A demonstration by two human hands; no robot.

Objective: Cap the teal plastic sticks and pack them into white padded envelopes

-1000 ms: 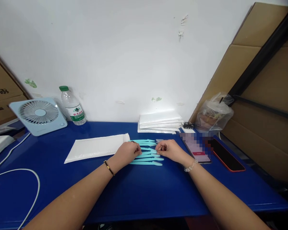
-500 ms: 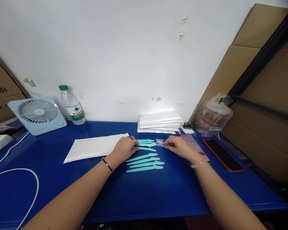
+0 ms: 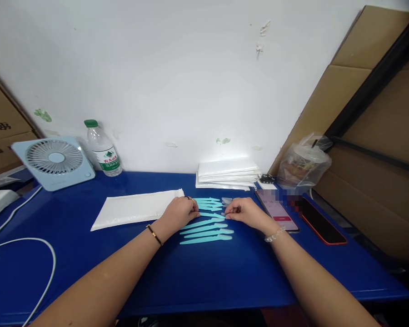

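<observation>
Several turquoise eyebrow razors (image 3: 206,236) lie in a rough column on the blue table, heads to the right. My left hand (image 3: 181,212) is closed, its fingertips pinching the handle end of one eyebrow razor (image 3: 210,215) in the middle of the column. At that razor's head, my right hand (image 3: 242,210) pinches a small clear blade cap, mostly hidden by the fingers. More translucent caps (image 3: 226,200) lie just behind my right fingertips. Behind the held razor, other razors (image 3: 207,200) lie close together. A white padded mailer (image 3: 132,210) rests beside and partly behind my left hand.
A stack of white mailers (image 3: 225,172) stands against the wall. To the right lie a lit phone (image 3: 279,213), a dark phone in a red case (image 3: 323,222) and a bagged drink cup (image 3: 305,161). At left are a fan (image 3: 56,159), a water bottle (image 3: 104,152) and a white cable (image 3: 52,259).
Both hands have shifted slightly toward me, from a razor farther back to the one now held. My right hand has moved off the cap pile to this razor's head.
</observation>
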